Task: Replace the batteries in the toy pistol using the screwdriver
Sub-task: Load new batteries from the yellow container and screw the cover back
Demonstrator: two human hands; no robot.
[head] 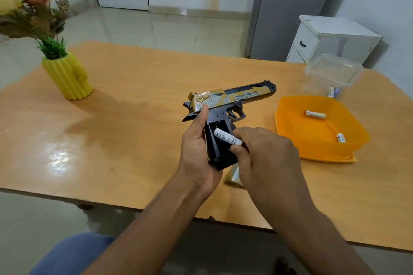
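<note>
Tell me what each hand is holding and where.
Left hand grips the black-and-gold plastic toy pistol round its handle; right hand pinches one end of a white cylindrical battery at the open compartment.

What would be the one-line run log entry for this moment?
left hand: grips black-and-gold toy pistol | right hand: pinches white cylindrical battery at open grip compartment | orange plastic tray: two batteries

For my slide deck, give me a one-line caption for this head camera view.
Left hand grips the toy pistol while the right hand pinches a battery at its open grip compartment.
</note>
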